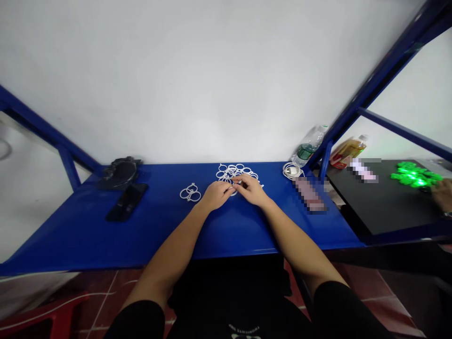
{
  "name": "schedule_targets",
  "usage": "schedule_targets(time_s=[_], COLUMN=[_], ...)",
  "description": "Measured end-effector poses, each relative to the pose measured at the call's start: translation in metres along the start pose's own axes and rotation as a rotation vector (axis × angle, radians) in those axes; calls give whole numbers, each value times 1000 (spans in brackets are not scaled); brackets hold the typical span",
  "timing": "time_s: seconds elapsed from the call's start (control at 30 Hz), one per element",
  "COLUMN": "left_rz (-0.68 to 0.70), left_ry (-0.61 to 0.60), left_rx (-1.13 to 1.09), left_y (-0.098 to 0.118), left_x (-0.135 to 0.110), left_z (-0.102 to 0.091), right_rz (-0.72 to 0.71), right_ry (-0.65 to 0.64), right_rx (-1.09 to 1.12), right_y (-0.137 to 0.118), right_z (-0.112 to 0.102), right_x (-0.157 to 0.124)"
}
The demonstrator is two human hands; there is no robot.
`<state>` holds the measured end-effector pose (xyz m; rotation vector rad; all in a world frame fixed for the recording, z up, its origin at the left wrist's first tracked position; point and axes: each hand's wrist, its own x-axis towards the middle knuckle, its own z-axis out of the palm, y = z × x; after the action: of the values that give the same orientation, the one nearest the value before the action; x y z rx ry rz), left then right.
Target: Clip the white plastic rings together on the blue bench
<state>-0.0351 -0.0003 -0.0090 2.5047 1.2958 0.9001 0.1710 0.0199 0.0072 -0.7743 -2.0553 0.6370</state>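
My left hand (216, 195) and my right hand (250, 189) meet over the blue table, fingertips pinched together. Between them they grip a white ring (233, 192), mostly hidden by the fingers. Just behind my hands lies a pile of white plastic rings (240, 168), each with a small tab or knob. To the left of my left hand, apart from the pile, sits a small group of white rings (190, 193).
On the blue table (158, 235) a black phone-like slab (127, 202) and a crumpled black bag (120, 173) lie left. A coiled white cable (293, 171), a clear bottle (309, 147) and a pixelated item (310, 194) stand right. Beyond, another person's hand (443, 194) is near green glowing pieces (416, 174).
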Motion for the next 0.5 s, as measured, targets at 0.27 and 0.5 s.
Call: schedule_targets(time_s=[0.27, 0.5], left_rz=[30, 43], left_ry=[69, 71], left_rx=[-10, 7], left_y=[-5, -4], left_x=[-2, -1], left_z=[2, 3], right_rz=[24, 75], right_ry=[-53, 0], right_rx=[60, 148], right_y=[4, 6], right_z=[-4, 2], right_x=[-1, -1])
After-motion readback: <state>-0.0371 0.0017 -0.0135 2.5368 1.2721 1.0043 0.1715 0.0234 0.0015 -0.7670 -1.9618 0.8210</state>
